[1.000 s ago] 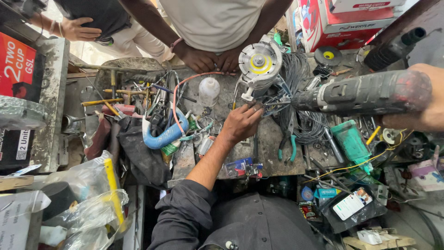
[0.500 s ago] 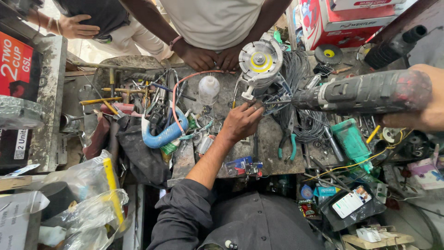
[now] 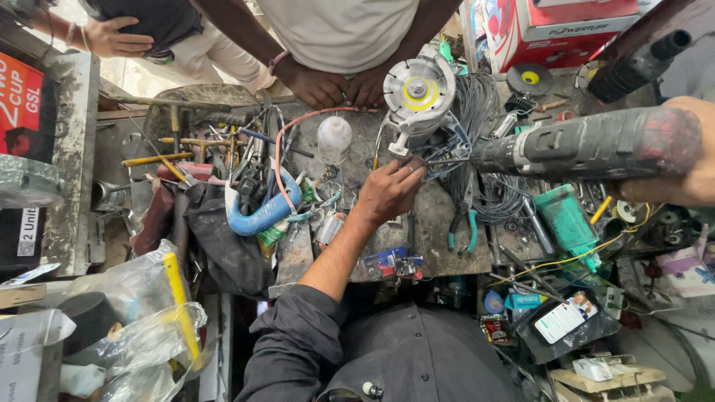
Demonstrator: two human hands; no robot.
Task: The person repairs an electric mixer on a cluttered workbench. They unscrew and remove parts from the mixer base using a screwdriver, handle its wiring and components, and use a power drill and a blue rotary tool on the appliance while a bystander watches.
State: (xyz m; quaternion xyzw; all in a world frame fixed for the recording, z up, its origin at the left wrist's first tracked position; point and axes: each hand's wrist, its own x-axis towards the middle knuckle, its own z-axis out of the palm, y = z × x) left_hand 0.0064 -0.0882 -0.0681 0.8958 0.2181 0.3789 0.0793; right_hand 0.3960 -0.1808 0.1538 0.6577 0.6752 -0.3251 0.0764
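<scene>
A worn black angle grinder [image 3: 588, 145] lies across the cluttered bench, with its grey cutting disc and yellow hub [image 3: 417, 88] facing up. My right hand [image 3: 696, 182] grips the rear of its body at the right edge. My left hand [image 3: 387, 195], in a dark sleeve, reaches up the middle of the bench. Its fingertips are pinched on the grinder's neck just below the disc guard. What lies under the fingertips is hidden.
Another person's two hands [image 3: 342, 85] rest on the far bench edge, and a further hand [image 3: 112, 37] shows top left. Around are a blue hose [image 3: 261, 216], a white bottle [image 3: 334, 138], green-handled pliers [image 3: 462, 227], coiled grey wire [image 3: 484, 112], a phone [image 3: 564, 318] and plastic bags [image 3: 141, 298].
</scene>
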